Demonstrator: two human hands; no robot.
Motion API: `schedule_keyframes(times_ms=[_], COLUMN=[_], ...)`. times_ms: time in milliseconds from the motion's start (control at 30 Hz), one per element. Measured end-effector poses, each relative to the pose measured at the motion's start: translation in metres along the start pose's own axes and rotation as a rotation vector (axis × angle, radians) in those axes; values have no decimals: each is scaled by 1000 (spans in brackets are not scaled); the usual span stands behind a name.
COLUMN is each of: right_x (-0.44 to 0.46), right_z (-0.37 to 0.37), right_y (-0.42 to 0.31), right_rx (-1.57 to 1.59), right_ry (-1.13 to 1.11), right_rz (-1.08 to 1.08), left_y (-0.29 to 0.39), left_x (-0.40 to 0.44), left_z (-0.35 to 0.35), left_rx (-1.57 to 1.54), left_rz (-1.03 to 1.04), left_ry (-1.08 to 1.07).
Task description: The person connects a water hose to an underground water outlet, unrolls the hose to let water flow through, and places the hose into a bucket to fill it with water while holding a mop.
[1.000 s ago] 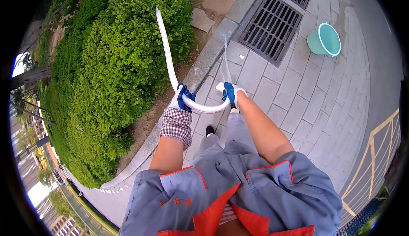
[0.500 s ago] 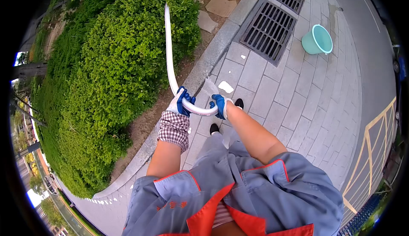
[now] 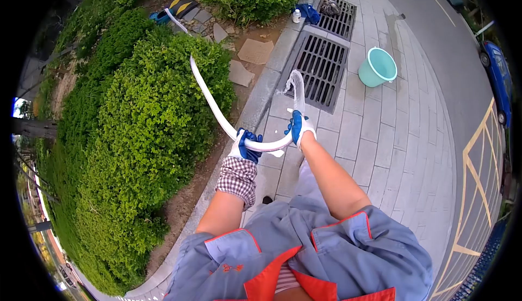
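Note:
A long white hose (image 3: 211,99) comes over the hedge and bends through both of my gloved hands. My left hand (image 3: 248,146), in a blue and white glove with a checked sleeve cuff, is wrapped round the hose near the bend. My right hand (image 3: 297,128), gloved the same way, grips the hose close to its end. From there a stream of water (image 3: 299,94) leaves and curls over towards the large drain grate (image 3: 311,62). The hose mouth itself is hidden by my right glove.
A mint-green bucket (image 3: 371,75) stands on the paving (image 3: 380,132) right of the grates. Left is a thick hedge (image 3: 136,132) behind a stone kerb (image 3: 255,105). Past the near grate are a second grate (image 3: 348,24), a white bottle (image 3: 296,16) and a blue cloth-like bundle (image 3: 310,14). A blue car (image 3: 497,78) is at the far right.
Both hands have moved right in view with the hose, and the right hand has risen. Water now arcs up and forward over the grate. The view has shifted, showing more ground ahead.

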State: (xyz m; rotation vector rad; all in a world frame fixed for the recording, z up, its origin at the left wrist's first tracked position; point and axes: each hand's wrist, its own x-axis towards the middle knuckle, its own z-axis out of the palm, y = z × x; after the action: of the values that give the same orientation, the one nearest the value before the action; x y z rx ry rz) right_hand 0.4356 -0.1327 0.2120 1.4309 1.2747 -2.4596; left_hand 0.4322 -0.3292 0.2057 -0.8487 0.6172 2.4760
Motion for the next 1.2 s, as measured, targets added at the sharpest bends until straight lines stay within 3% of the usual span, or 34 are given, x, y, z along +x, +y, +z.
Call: schedule_keyframes(times_ms=[233, 467, 500, 567, 833, 900, 933, 1067, 1200], right_x=[68, 97, 101, 98, 171, 208, 231, 308, 387], right_z=[-46, -64, -65, -64, -94, -100, -108, -90, -68], right_y=[-134, -269, -281, -316, -428, -449, -452, -453, -466], right_rx=[13, -29, -18, 57, 99, 139, 144, 257, 352], right_ry=[6, 7, 26, 67, 158, 254, 197, 237, 186], right_rz=[-117, -190, -206, -206, -383, -407, -288, -51, 33], left_y=[-68, -102, -99, -67, 69, 95, 107, 150, 169], left_x=[74, 138, 158, 209, 360, 421, 435, 488, 507], left_z=[128, 244, 253, 253, 285, 257, 274, 388, 606], left_rx=[-100, -218, -177, -293, -290, -305, -283, -67, 132], left_rz=[-57, -122, 12, 182, 455, 403, 375, 423, 558], left_ry=[81, -74, -75, 4, 164, 6, 19, -44, -118])
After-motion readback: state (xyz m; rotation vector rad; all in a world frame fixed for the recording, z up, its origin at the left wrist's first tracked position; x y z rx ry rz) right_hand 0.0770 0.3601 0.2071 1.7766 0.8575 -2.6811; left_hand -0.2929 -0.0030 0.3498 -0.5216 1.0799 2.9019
